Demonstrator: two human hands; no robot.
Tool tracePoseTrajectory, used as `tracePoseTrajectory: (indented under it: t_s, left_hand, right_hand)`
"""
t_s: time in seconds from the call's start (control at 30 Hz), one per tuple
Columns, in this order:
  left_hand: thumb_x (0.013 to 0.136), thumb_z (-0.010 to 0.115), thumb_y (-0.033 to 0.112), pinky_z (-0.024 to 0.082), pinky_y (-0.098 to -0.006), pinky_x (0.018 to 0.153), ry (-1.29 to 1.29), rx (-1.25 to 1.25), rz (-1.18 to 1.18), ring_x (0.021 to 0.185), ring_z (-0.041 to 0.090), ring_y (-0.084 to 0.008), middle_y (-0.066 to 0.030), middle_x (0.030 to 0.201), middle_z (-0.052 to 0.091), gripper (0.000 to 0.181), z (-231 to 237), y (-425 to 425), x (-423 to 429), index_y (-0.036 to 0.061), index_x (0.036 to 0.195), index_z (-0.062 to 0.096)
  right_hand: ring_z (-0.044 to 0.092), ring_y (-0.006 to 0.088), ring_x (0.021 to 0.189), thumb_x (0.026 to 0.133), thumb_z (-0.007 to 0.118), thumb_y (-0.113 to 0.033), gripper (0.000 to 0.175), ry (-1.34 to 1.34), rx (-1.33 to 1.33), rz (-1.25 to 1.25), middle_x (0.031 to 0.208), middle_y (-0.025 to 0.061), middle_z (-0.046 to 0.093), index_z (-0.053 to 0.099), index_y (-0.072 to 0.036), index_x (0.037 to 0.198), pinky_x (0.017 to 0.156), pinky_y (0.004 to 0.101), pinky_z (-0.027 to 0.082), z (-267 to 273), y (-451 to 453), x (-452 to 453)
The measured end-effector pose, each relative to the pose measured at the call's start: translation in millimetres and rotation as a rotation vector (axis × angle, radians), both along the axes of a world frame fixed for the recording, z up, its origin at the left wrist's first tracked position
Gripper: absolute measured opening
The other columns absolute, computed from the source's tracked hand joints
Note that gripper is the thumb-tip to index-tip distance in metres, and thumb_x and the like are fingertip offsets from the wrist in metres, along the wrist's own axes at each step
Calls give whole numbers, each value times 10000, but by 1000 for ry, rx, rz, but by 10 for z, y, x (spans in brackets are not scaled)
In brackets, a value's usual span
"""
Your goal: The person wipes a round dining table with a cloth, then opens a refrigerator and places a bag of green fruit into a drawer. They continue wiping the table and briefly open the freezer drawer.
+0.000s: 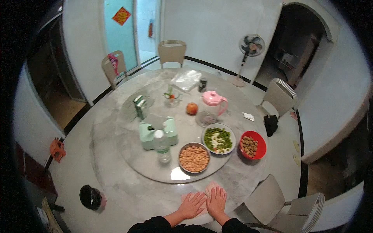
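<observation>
A pink cloth (212,185) is spread near the front edge of a round, grey marbled table (145,201). My left hand (192,205) rests flat on its left part, palm down, fingers somewhat apart. Beside it, my right hand (216,201) presses flat on the cloth's right part, fingers pointing away from me. The thumbs are close together, and neither hand grips anything. Just beyond them, on the raised turntable (154,171), stands a steel bowl of peanuts (194,157). A plate of chopped greens (218,138) is behind it to the right.
On the turntable are a clear bottle (162,148), a green tissue box (145,137), a pink-lidded pitcher (212,102) and an apple (192,108). A red bowl (260,145) stands at the table's right. A folding chair (266,198) is close at right; a bin (91,198) stands left.
</observation>
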State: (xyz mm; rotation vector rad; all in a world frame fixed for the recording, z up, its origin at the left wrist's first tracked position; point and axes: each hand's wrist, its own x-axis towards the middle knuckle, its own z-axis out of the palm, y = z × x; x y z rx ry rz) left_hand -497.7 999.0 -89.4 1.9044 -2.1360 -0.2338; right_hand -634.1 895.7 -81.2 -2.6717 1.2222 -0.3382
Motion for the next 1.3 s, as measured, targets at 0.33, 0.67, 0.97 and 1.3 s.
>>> tracePoseTrajectory:
  t_s: [0.33,0.67,0.97,1.3]
  left_hand:
    - [877,483,409,200,-534,1050,11,-44,344,1332,290,-253,-78,1419,360,543,-45,1458,731,110,1328,433]
    - [851,525,373,193,-507,1051,-7,-97,641,1320,306,-248,-65,1398,391,569,25,2307,1360,79,1329,429]
    - [865,491,375,174,-507,1060,11,-163,765,1348,249,-226,-55,1429,352,542,-106,2455,1732,87,1323,444]
    - [873,483,359,157,-535,1061,-28,-59,805,1340,251,-280,-92,1417,353,524,-16,2516,1354,54,1298,455]
  right_hand:
    - [287,428,1271,829,520,-255,530,-6,-43,351,1345,244,364,417,10,1276,1019,610,174,-64,1150,1066]
    - [306,424,1265,831,526,-274,553,-84,-148,631,1354,238,363,405,5,1293,1013,597,205,-137,1776,2129]
    - [282,399,1292,857,487,-324,557,-23,-134,649,1384,218,343,399,-20,1315,1035,583,181,-168,1905,2685]
    - [271,400,1298,873,481,-346,557,46,-45,678,1382,219,344,390,-26,1319,1047,576,160,-163,2034,2331]
